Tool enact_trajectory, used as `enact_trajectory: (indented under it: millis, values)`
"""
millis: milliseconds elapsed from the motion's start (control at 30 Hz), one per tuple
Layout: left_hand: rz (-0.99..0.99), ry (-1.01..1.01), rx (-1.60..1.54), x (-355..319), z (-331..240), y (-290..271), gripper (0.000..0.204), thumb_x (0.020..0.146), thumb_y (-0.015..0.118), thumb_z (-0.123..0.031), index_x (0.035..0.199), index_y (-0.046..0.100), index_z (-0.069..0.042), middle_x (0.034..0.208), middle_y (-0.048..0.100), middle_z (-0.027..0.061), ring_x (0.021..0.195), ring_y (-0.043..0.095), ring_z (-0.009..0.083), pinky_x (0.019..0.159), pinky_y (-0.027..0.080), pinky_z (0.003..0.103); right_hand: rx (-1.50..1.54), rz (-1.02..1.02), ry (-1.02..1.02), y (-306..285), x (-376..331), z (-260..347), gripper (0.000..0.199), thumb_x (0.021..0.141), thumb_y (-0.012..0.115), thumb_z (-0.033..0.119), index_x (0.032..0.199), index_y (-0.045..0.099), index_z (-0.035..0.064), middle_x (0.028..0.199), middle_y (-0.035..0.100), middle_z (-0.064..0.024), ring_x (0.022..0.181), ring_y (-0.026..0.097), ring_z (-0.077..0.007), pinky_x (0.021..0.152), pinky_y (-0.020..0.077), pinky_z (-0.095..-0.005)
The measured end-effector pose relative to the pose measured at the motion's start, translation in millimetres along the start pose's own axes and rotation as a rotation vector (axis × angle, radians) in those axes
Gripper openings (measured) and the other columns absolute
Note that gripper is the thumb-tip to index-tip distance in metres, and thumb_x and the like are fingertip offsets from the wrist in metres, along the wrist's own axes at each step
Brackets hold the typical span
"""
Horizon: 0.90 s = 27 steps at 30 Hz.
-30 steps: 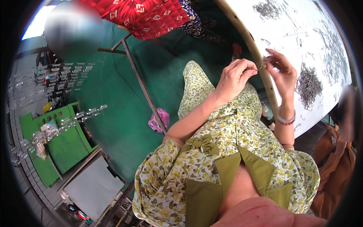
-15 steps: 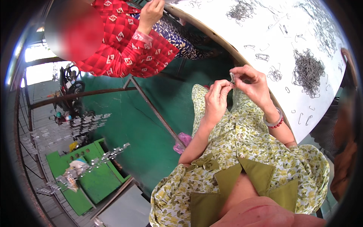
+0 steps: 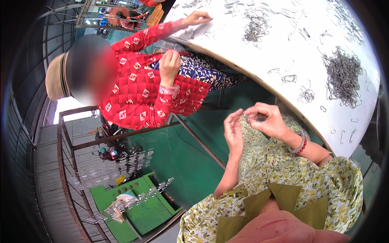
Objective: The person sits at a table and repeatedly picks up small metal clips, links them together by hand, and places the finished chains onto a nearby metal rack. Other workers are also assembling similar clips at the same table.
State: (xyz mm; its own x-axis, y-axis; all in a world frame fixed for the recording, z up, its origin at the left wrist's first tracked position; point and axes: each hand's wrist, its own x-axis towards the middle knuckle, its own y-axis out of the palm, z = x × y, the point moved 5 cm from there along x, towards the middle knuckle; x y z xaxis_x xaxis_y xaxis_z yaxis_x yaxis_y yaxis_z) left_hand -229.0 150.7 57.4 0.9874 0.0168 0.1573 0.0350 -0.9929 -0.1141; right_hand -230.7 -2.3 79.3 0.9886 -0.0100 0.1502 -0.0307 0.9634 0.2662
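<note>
My left hand is raised above my lap, its fingers stretched upward and nothing plainly held in it. Its fingertips come close to those of my right hand, whose thumb and forefinger curl round into a pinch. Whatever sits in that pinch is too small to make out. A white-topped table lies beyond and to the right of my hands. On it are a large dark pile of bent wire hooks, a small cluster of hooks and several loose hooks near the edge.
Across from me a person in a red patterned top reaches one hand over the table. A brown metal frame and a green cabinet stand at the left. Shiny hanging strings cross before the cabinet.
My view has swung left, showing more of the other person, whose hand now rests over the table. My left fingers have straightened; the small metal piece between my hands no longer shows clearly.
</note>
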Motion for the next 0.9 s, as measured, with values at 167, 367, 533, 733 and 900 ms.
enact_trajectory:
  millis: [167, 367, 533, 733, 900]
  values:
    - [0.175, 0.132, 0.339, 108, -10, 46, 0.015, 0.092, 0.061, -0.012, 0.097, 0.067, 0.0, 0.083, 0.066, 0.0078, 0.077, 0.061, 0.0148, 0.069, 0.047, 0.028, -0.024, 0.096, 0.025, 4, -5, -21, 0.025, 0.072, 0.065, -0.003, 0.096, 0.069, 0.0023, 0.081, 0.064, -0.0052, 0.071, 0.062, -0.0112, 0.065, 0.052, -0.0253]
    - [0.371, 0.411, 0.858, 198, 0, 162, 0.022, 0.081, 0.069, -0.022, 0.089, 0.073, -0.002, 0.08, 0.067, 0.0183, 0.076, 0.065, 0.0321, 0.072, 0.05, 0.04, -0.019, 0.207, 0.092, 12, -29, -27, 0.026, 0.073, 0.064, 0.002, 0.098, 0.068, 0.0002, 0.081, 0.064, -0.0075, 0.07, 0.062, -0.0154, 0.065, 0.0528, -0.028]
    - [0.385, 0.575, 1.177, 209, 24, 201, 0.017, 0.076, 0.066, -0.015, 0.08, 0.071, 0.001, 0.078, 0.066, 0.0225, 0.078, 0.065, 0.0388, 0.072, 0.051, 0.046, -0.014, 0.189, 0.119, 11, -39, -29, 0.027, 0.073, 0.063, 0.004, 0.098, 0.068, 0.0, 0.082, 0.063, -0.0091, 0.07, 0.062, -0.0177, 0.065, 0.0526, -0.03]
    - [0.305, 0.646, 0.94, 189, 7, 182, 0.016, 0.08, 0.063, -0.016, 0.082, 0.066, -0.001, 0.087, 0.063, 0.0175, 0.086, 0.059, 0.0339, 0.078, 0.047, 0.044, -0.101, 0.208, 0.025, 15, -42, -21, 0.028, 0.072, 0.063, 0.003, 0.099, 0.068, -0.0001, 0.081, 0.063, -0.0099, 0.069, 0.062, -0.0179, 0.065, 0.0525, -0.0296]
    - [0.457, 0.706, 0.716, 141, -13, 175, 0.013, 0.083, 0.063, -0.015, 0.083, 0.064, -0.002, 0.083, 0.062, 0.0131, 0.083, 0.059, 0.0305, 0.077, 0.047, 0.041, -0.084, 0.231, -0.039, 21, -52, -21, 0.027, 0.071, 0.063, -0.002, 0.098, 0.068, -0.0004, 0.081, 0.063, -0.0062, 0.07, 0.06, -0.0142, 0.063, 0.0512, -0.0279]
